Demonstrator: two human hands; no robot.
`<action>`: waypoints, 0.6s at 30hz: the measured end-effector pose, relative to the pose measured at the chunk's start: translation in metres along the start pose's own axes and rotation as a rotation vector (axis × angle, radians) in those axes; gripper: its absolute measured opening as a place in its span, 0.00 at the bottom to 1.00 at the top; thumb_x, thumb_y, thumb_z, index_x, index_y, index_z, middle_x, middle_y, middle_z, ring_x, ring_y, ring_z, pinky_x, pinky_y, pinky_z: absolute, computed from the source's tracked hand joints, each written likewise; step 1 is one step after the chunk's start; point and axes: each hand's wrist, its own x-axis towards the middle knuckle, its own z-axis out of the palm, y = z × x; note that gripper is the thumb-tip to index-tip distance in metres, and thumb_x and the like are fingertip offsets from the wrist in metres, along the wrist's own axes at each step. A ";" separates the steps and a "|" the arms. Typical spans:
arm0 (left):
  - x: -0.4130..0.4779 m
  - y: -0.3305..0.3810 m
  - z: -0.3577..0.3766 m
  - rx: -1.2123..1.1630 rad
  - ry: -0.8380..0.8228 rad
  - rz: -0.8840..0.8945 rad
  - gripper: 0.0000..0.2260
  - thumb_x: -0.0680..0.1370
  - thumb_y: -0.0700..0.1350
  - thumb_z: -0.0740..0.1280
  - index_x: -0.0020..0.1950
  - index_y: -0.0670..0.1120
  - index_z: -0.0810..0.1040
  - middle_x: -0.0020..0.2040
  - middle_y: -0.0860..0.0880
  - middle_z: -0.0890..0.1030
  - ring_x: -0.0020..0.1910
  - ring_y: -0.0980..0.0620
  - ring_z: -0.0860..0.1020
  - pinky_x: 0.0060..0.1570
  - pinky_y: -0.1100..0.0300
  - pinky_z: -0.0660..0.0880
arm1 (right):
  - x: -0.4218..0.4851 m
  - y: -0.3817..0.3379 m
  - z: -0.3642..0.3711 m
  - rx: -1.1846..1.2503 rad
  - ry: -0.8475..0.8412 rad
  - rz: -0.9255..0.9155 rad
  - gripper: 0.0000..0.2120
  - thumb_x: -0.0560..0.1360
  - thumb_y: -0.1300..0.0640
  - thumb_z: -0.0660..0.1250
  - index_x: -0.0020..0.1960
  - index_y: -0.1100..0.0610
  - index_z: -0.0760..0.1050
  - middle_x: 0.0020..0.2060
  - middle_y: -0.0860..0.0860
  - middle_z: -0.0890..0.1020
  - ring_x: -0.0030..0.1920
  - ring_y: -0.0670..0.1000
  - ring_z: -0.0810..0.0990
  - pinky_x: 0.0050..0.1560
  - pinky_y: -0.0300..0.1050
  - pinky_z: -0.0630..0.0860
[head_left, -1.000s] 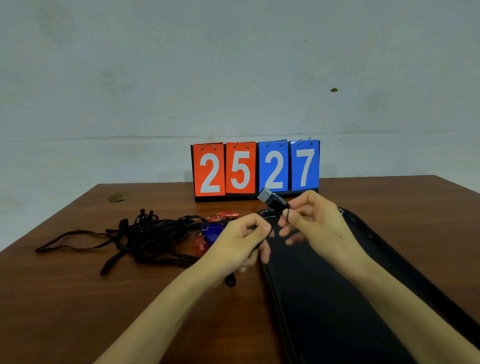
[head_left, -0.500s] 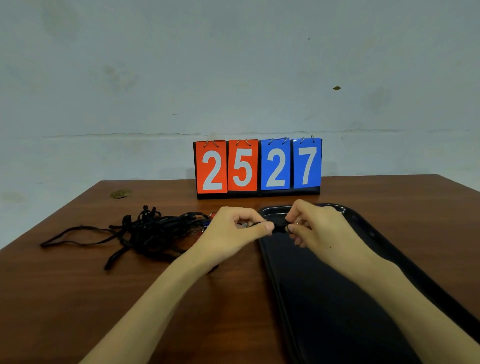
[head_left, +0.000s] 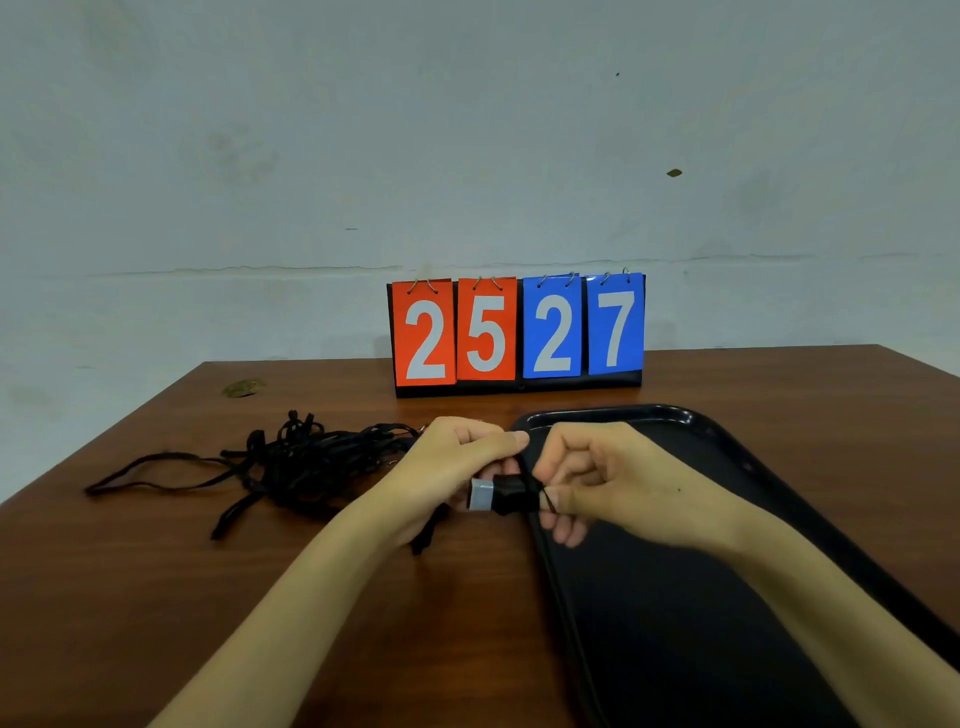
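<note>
A small black USB stick (head_left: 503, 496) with a silver plug end sits between my two hands, just above the left rim of a black tray (head_left: 737, 452). My left hand (head_left: 447, 475) grips the stick's plug end, its fingers curled round it. My right hand (head_left: 608, 483) pinches the thin black cord at the stick's other end. A black strap hangs down under my left hand to the table.
A tangled heap of black lanyards (head_left: 306, 460) lies on the brown wooden table (head_left: 156, 597) left of my hands. A flip scoreboard (head_left: 517, 332) reading 25 27 stands at the back against the wall. A small brownish spot (head_left: 241, 387) marks the far left corner.
The stick was raised with its end pointing up and back; now it lies level and lower between my hands, plug to the left. Both hands have come closer together.
</note>
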 end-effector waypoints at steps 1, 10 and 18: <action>0.000 -0.001 0.001 -0.050 -0.013 -0.002 0.15 0.77 0.50 0.64 0.32 0.46 0.77 0.26 0.51 0.72 0.25 0.54 0.68 0.28 0.61 0.63 | 0.000 -0.001 -0.001 0.027 0.007 -0.005 0.05 0.75 0.68 0.64 0.47 0.60 0.74 0.36 0.55 0.83 0.37 0.53 0.83 0.38 0.43 0.80; 0.002 -0.007 0.016 -0.222 -0.044 -0.021 0.13 0.79 0.49 0.61 0.43 0.40 0.76 0.28 0.48 0.73 0.19 0.56 0.61 0.20 0.64 0.54 | 0.000 -0.006 -0.010 0.207 0.289 -0.031 0.04 0.75 0.68 0.63 0.47 0.62 0.74 0.33 0.54 0.83 0.33 0.50 0.82 0.35 0.39 0.80; 0.003 -0.009 0.016 -0.161 -0.012 0.033 0.13 0.80 0.48 0.59 0.51 0.41 0.78 0.27 0.49 0.72 0.19 0.56 0.61 0.18 0.66 0.57 | 0.003 0.008 -0.018 0.082 0.543 0.051 0.04 0.75 0.66 0.65 0.45 0.57 0.73 0.35 0.55 0.83 0.34 0.50 0.83 0.37 0.42 0.81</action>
